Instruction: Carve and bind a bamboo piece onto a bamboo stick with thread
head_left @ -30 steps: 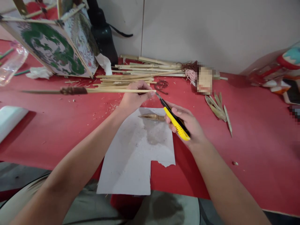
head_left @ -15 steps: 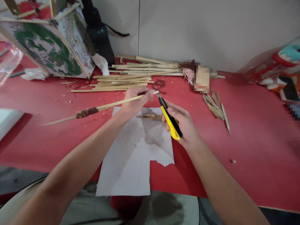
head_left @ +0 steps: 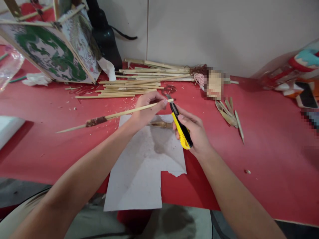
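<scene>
L hand [head_left: 147, 109] holds bamboo stick [head_left: 117, 114]; R hand [head_left: 195, 134] grips yellow cutter [head_left: 181, 127], blade at stick tip.

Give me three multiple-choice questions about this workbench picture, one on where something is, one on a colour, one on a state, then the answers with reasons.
1. Where does the loose pile of bamboo sticks lie?
A. by the wall, beyond the hands
B. on the grey paper
C. at the table's near edge

2. What colour is the body of the utility knife?
A. blue
B. yellow and black
C. white

3. How is the long bamboo stick held?
A. lying loose on the table
B. gripped by both hands
C. pinched near one end by the left hand

Answers: 1 A, the pile sits on the red table close to the wall. 2 B, the handle in the right hand is yellow with a black slider. 3 C, only left fingers close on it, and the rest juts out leftward.
</scene>
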### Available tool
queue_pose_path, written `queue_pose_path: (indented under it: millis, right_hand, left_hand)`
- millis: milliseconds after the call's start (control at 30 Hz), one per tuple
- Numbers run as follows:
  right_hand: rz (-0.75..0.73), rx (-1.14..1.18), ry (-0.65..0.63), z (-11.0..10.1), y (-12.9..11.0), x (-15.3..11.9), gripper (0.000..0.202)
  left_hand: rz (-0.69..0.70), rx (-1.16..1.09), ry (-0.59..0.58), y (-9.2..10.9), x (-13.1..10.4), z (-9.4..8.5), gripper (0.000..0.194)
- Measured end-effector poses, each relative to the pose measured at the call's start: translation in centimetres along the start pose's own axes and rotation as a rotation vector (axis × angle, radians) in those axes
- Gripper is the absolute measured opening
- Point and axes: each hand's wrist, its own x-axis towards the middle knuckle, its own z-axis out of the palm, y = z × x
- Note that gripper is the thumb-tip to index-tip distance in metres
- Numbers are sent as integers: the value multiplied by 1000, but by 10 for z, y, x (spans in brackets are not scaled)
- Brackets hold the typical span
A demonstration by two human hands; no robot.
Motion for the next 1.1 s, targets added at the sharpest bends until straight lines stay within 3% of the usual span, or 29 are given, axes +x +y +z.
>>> queue_pose_path:
  millis: [200, 300, 367, 500, 700, 900, 1100]
  right_hand:
    - [24, 35, 20, 4, -1, 1, 64]
    - [-4, 101, 127, 1, 0, 6, 57]
    - [-30, 148, 210, -4, 0, 10, 49]
    - [-76, 168, 273, -14, 0, 16, 37]
    - [-57, 122, 317, -15, 3, 17, 29]
    - [6, 115, 335, -9, 4, 18, 23]
    - [11, 99, 325, -8, 7, 17, 20]
  left_hand:
    - [-104, -126, 2, -2, -1, 1, 27]
    - [-180, -182, 12, -3, 0, 2, 38]
    - [-178, -203, 93, -3, 3, 0, 40]
    - [-133, -269, 301, 0, 15, -15, 27]
    - [-238, -608, 314, 14, 24, -39, 37]
    - [-269, -907, 382, 17, 23, -34, 53]
    - [-296, -951, 392, 11, 22, -24, 54]
